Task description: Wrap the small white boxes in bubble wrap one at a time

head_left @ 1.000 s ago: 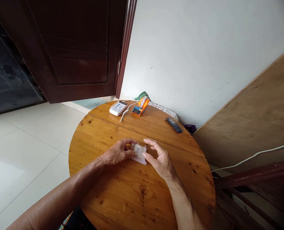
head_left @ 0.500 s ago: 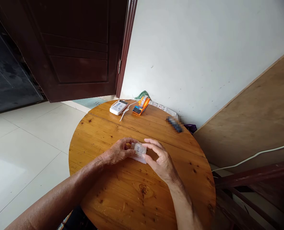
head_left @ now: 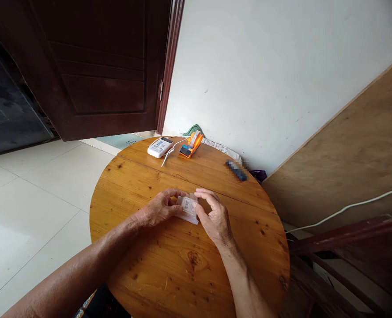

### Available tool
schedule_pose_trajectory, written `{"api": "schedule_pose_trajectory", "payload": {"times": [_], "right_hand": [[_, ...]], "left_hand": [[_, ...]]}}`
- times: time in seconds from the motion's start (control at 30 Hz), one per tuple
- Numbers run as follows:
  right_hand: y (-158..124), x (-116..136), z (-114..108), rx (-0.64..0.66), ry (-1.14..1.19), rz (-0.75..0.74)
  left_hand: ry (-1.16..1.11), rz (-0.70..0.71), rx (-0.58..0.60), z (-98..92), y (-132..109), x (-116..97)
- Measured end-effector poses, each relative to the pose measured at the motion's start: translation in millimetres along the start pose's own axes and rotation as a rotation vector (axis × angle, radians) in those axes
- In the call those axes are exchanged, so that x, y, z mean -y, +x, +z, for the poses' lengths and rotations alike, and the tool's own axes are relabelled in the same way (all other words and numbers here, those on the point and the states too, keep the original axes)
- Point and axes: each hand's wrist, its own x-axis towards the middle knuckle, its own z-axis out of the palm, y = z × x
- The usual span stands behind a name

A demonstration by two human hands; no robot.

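Observation:
A small, see-through plastic packet (head_left: 190,216) with a printed white label lies on the round wooden table (head_left: 143,269). My left hand (head_left: 163,206) grips its left edge, thumb on the near side and fingers on the far side. At the right edge, my right hand (head_left: 213,214) holds it, with the thumb tip by the label and the fingers bent over the far right corner. What is inside the packet is too unclear to make out.
Towards the back of the table are a white device (head_left: 159,147) with a cable, an orange tape dispenser (head_left: 191,145) and a blurred dark object (head_left: 236,170). Behind stand a white wall (head_left: 249,79) and a dark red door (head_left: 106,92).
My right thumb has moved up along the packet's right side towards the label, and the right fingers have shifted to its far corner. The left grip stays. The view has shifted slightly.

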Motion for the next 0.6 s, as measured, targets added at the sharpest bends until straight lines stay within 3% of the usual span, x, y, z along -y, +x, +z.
{"api": "schedule_pose_trajectory", "payload": {"times": [0.27,0.6], "right_hand": [[3.4,4.0,-1.7,-0.075,0.046,-0.014],[1.5,18.8,-6.2,0.064,-0.146,-0.220]], "left_hand": [[-0.037,0.004,0.025,1.2,0.3,1.3],[0.046,0.024,-0.059,2.0,0.8,6.7]]}}
